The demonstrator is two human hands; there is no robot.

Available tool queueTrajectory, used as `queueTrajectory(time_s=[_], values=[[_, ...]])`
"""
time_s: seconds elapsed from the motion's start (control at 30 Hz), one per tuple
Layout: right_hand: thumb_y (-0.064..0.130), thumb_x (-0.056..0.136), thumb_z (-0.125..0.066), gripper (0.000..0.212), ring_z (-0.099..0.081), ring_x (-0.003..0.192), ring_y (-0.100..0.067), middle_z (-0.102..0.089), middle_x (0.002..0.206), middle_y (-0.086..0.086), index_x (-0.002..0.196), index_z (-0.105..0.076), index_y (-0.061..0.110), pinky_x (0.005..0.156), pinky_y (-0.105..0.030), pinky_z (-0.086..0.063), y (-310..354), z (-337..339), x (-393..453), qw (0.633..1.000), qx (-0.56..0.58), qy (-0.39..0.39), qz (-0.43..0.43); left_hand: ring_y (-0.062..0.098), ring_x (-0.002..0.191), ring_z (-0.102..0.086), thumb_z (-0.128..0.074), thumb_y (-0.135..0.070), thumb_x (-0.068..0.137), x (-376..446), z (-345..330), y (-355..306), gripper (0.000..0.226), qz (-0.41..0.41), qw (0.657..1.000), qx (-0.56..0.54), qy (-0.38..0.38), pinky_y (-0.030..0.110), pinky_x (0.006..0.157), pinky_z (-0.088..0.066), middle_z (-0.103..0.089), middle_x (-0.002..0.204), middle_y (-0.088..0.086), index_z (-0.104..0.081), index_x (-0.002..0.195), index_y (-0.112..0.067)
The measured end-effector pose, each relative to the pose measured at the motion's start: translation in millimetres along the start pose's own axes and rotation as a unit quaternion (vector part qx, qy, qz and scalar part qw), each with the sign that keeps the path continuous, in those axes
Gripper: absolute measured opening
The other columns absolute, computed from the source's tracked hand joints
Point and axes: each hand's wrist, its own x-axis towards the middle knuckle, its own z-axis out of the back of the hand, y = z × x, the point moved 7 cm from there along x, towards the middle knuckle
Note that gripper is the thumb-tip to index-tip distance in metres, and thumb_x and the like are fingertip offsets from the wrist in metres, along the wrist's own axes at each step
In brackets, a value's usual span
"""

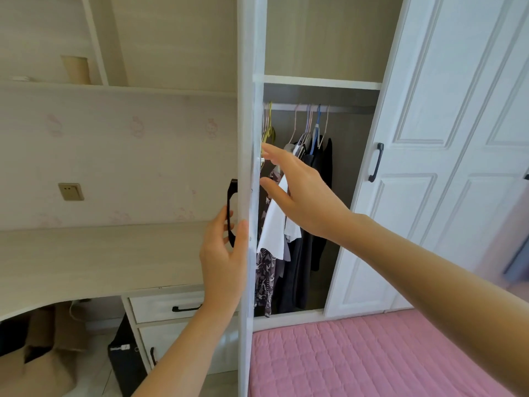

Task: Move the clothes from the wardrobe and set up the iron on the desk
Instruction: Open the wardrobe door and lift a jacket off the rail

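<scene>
Clothes [297,213] hang from the rail inside the wardrobe [320,81], long axis vertical, at about one o'clock from the table [94,253]; the right hand [303,190] is nearer, its fingers [274,153] spread and empty, just in front of the garments, hangers at twelve o'clock above them; the left hand [223,259] curls loosely around the door handle [232,213], steadying the open door [247,167].

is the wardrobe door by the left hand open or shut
Open: the wardrobe door stands edge-on, left hand at its black handle, hanging clothes visible inside.
</scene>
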Motion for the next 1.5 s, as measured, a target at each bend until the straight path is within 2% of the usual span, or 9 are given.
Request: queueTrajectory(time_s=[0.03,0.1,0.27,0.4,0.47,0.7,0.97,1.23,1.5], values=[[0.038,0.099,-0.042,0.055,-0.058,0.106,-0.011,-0.041,0.145,0.005,0.148,-0.023,0.022,0.096,-0.032,-0.043,-4.9,3.4,-2.2,1.000,-0.010,0.001,-0.001,0.008,0.109,-0.056,-0.052,-0.039,0.095,-1.4,-0.6,-1.0,0.038,-0.006,1.000,0.009,-0.009,0.039,0.092,-0.051,-0.059,0.115,-0.019,-0.052,0.132,-0.031],[0.037,0.099,-0.042,0.053,-0.054,0.116,-0.014,-0.044,0.144,0.003,0.147,-0.025,0.021,0.097,-0.030,-0.041,-17.4,10.3,-8.1,1.000,-0.015,0.000,-0.009,0.012,0.118,-0.051,-0.051,-0.034,0.096,-4.5,-0.9,-8.1,0.040,-0.049,0.997,0.050,-0.033,0.042,0.097,-0.047,-0.054,0.125,-0.011,-0.049,0.135,-0.025],[0.036,0.099,-0.041,0.050,-0.047,0.126,-0.016,-0.043,0.145,0.001,0.146,-0.029,0.020,0.102,-0.030,-0.036,-53.6,18.7,-28.6,0.999,-0.019,0.015,-0.046,0.021,0.126,-0.043,-0.057,-0.017,0.093,-23.1,-14.9,-48.7,0.038,-0.229,0.957,0.165,-0.072,0.037,0.107,-0.037,-0.053,0.133,0.006,-0.054,0.130,-0.008],[0.036,0.099,-0.042,0.051,-0.055,0.099,-0.008,-0.046,0.141,0.002,0.146,-0.029,0.021,0.091,-0.027,-0.044,-79.4,19.4,-45.1,0.996,-0.036,0.026,-0.073,0.027,0.125,-0.046,-0.056,-0.017,0.094,-39.1,-44.6,-62.9,0.033,-0.312,0.927,0.201,-0.048,0.042,0.106,-0.039,-0.059,0.126,0.008,-0.059,0.125,-0.005],[0.036,0.099,-0.042,0.050,-0.057,0.105,-0.011,-0.046,0.140,0.001,0.145,-0.030,0.021,0.091,-0.026,-0.044,-90.7,18.1,-52.6,0.995,-0.041,0.030,-0.084,0.026,0.127,-0.046,-0.054,-0.018,0.094,-43.7,-60.7,-62.3,0.032,-0.322,0.925,0.203,-0.021,0.039,0.107,-0.039,-0.061,0.125,0.006,-0.061,0.123,-0.005],[0.035,0.100,-0.041,0.049,-0.041,0.132,-0.018,-0.043,0.144,0.000,0.145,-0.030,0.020,0.106,-0.033,-0.037,-131.5,10.9,-62.7,0.990,-0.066,0.049,-0.112,0.020,0.130,-0.043,-0.051,-0.026,0.096,-12.4,-117.1,-24.1,0.034,-0.239,0.941,0.229,0.068,0.037,0.106,-0.043,-0.060,0.128,0.001,-0.059,0.125,-0.012],[0.035,0.100,-0.039,0.049,-0.039,0.134,-0.019,-0.041,0.146,-0.001,0.145,-0.030,0.018,0.105,-0.032,-0.037,-192.5,-13.0,-26.4,0.982,-0.090,0.088,-0.139,0.023,0.132,-0.042,-0.052,-0.020,0.096,65.4,-182.1,26.7,0.034,-0.149,0.931,0.310,0.119,0.032,0.103,-0.041,-0.057,0.132,0.005,-0.055,0.129,-0.011],[0.032,0.101,-0.040,0.048,-0.040,0.132,-0.021,-0.043,0.142,-0.005,0.144,-0.031,0.014,0.104,-0.033,-0.039,-263.3,-47.5,57.3,0.979,-0.117,0.111,-0.123,0.027,0.125,-0.044,-0.048,-0.013,0.096,152.8,-242.3,86.6,0.035,-0.039,0.947,0.294,0.126,0.044,0.091,-0.050,-0.056,0.127,0.006,-0.051,0.130,-0.015],[0.032,0.101,-0.039,0.050,-0.033,0.134,-0.026,-0.042,0.143,-0.009,0.146,-0.027,0.013,0.106,-0.039,-0.039,-331.1,-108.0,137.5,0.972,-0.190,0.112,-0.083,0.024,0.128,-0.045,-0.052,-0.015,0.096,215.0,-290.4,140.7,0.047,-0.027,0.932,0.327,0.153,0.037,0.098,-0.047,-0.049,0.139,0.006,-0.041,0.141,-0.015]])
